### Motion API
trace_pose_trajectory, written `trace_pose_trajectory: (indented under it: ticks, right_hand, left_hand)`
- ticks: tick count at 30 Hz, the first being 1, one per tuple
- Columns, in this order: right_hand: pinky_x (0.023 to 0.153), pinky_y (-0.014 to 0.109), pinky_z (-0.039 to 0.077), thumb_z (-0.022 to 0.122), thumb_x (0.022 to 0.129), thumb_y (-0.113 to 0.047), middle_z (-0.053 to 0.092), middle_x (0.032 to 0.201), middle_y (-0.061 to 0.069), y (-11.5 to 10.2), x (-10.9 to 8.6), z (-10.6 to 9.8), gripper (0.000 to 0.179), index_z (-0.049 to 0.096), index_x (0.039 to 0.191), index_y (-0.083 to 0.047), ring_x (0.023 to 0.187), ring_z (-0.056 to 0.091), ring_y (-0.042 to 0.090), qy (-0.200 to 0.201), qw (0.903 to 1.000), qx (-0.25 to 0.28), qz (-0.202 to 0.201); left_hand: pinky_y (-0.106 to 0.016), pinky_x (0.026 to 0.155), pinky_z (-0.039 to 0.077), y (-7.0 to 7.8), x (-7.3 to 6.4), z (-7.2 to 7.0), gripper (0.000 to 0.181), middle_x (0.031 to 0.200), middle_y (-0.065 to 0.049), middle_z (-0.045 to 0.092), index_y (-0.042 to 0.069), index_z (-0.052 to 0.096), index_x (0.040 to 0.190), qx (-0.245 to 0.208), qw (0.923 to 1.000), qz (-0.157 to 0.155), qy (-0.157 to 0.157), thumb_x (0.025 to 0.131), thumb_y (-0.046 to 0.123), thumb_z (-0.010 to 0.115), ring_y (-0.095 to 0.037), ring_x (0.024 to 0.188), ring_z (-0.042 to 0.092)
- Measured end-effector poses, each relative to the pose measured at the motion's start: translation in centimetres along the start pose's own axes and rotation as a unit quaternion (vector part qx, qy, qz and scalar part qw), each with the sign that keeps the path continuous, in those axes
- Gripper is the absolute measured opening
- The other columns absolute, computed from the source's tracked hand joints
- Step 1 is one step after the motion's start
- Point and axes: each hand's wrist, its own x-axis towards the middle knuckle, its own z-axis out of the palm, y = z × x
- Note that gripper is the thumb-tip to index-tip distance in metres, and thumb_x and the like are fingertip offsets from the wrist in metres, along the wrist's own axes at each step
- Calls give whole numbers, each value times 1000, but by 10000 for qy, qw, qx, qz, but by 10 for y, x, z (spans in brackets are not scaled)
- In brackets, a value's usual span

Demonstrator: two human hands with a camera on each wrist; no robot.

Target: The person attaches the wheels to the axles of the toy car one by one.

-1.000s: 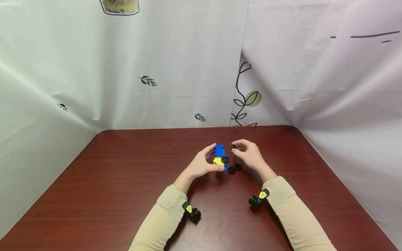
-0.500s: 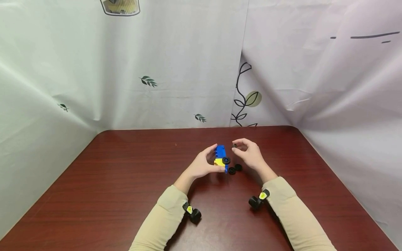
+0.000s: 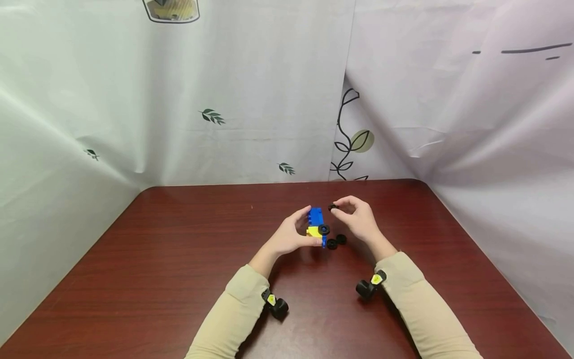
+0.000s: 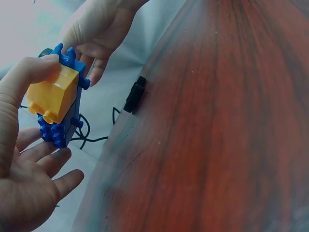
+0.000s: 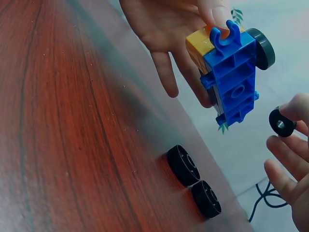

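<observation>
Over a reddish-brown table (image 3: 170, 259), the left hand (image 3: 287, 236) is half open around its load, the right hand (image 3: 357, 219) nearby, thumb and finger pinching. The left holds a blue-and-yellow toy vehicle (image 5: 234, 72) raised. Two loose wheels (image 5: 183, 166) lie below on the table; a black wheel (image 5: 281, 123) sits in the right's pinch

White sheeting (image 3: 269, 75) behind and beside a brown table (image 3: 170, 269) shows a curtained workspace.

No readable text or labels.
</observation>
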Motion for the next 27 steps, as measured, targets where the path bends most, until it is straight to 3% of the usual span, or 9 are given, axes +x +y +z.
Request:
trace_pose_trajectory:
  ticks: [8, 12, 15, 19, 27]
  right_hand:
    - [75, 17, 51, 72, 84, -23, 68, 110, 14, -2, 1, 2, 28, 66, 103, -4, 98, 66, 27, 4, 9998, 165, -53]
    - [80, 24, 55, 72, 84, -22, 68, 112, 13, -4, -2, 3, 24, 65, 98, -4, 99, 66, 27, -32, 9997, 229, -40]
    - [84, 32, 55, 73, 83, -23, 69, 112, 11, -5, -5, 5, 22, 65, 94, -6, 98, 67, 25, -79, 9996, 254, -17]
    - [84, 30, 55, 73, 83, -24, 69, 111, 10, -7, -9, 7, 22, 65, 95, -7, 94, 67, 22, -155, 9996, 224, -26]
    - [80, 29, 56, 72, 84, -24, 69, 108, 12, -14, -9, 9, 28, 67, 105, -7, 91, 67, 23, -212, 9994, 176, -192]
  left_hand:
    - [-45, 109, 35, 1, 0, 0, 87, 152, -16, 32, 4, 23, 149, -17, 10000, 80, -43, 79, 15, 74, -32, 138, 37]
    - [-45, 108, 36, 0, 0, 1, 87, 151, -17, 34, 3, 23, 149, 34, 9999, 115, -17, 80, 15, 74, -33, 136, 39]
    - [-45, 108, 37, -12, 5, 3, 89, 152, -15, 33, 6, 22, 150, 63, 9999, 87, -25, 79, 16, 75, -31, 137, 39]
    - [-45, 109, 36, -30, 13, 6, 92, 152, -10, 33, 10, 22, 151, -3, 10000, 95, 4, 77, 17, 76, -28, 137, 38]
    - [-43, 108, 38, -29, 12, 6, 92, 152, -7, 35, 11, 24, 150, -18, 9995, 313, -12, 77, 23, 78, -24, 136, 40]
